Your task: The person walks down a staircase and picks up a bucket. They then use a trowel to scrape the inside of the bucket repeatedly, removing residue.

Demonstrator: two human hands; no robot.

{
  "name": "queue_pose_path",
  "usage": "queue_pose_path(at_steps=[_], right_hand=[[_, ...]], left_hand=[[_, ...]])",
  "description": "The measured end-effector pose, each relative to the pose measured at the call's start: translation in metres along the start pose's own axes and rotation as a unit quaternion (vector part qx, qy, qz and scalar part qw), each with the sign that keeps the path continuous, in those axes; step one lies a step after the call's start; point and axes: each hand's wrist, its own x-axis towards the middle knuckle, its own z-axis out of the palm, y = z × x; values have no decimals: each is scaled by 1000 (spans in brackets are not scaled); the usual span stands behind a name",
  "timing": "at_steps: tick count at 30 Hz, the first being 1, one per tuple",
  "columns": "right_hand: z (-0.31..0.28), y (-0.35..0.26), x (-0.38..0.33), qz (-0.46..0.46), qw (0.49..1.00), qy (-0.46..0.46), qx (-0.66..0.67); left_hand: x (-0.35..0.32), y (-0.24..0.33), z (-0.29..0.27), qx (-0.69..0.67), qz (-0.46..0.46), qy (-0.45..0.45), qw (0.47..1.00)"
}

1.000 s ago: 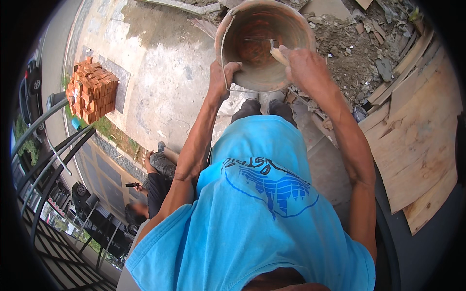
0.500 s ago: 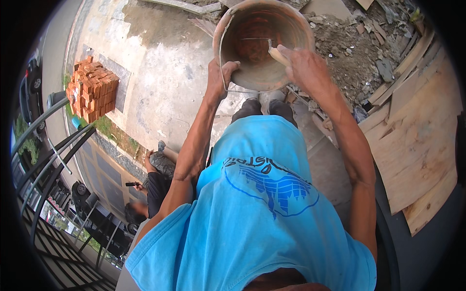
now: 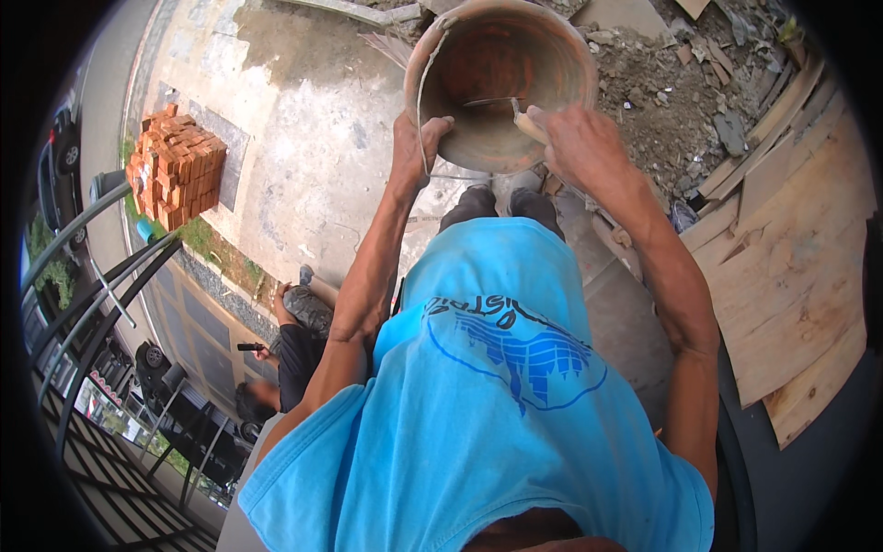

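A round, mortar-stained bucket [image 3: 487,152] is tipped so that its mouth faces me at the top of the head view. My left hand [image 3: 414,147] grips its near left rim, thumb inside and fingers against the outer wall. The thin wire handle hangs along that left side. In my right hand [image 3: 584,143], closed at the right rim, is the pale wooden grip of a trowel [image 3: 528,125]. Its blade reaches into the bucket, seen nearly edge-on as a thin line. Greyish residue coats the inside wall.
Rubble and soil [image 3: 662,101] lie to the right, beside plywood sheets [image 3: 782,294]. A stack of orange bricks [image 3: 179,170] stands on the concrete at left. Dark metal railings [image 3: 101,304] and a person holding a phone [image 3: 303,350] are at lower left.
The trowel blade has moved toward the near side of the bucket and tilted slightly. My right hand shifted a little nearer with it, while my left hand keeps its grip on the rim.
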Motion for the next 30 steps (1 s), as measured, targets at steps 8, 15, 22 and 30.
queue_pose_path(at_steps=[8, 15, 22, 30], right_hand=[[-18, 11, -5, 57, 998, 23, 29], [2, 11, -2, 55, 996, -7, 75], [3, 18, -14, 72, 985, 59, 143], [23, 20, -1, 58, 960, 3, 274]], left_hand=[[-3, 7, 0, 24, 21, 1, 999], [-8, 3, 3, 9, 40, 11, 999], [-7, -1, 0, 25, 8, 7, 1000], [-6, -7, 4, -3, 26, 15, 1000]])
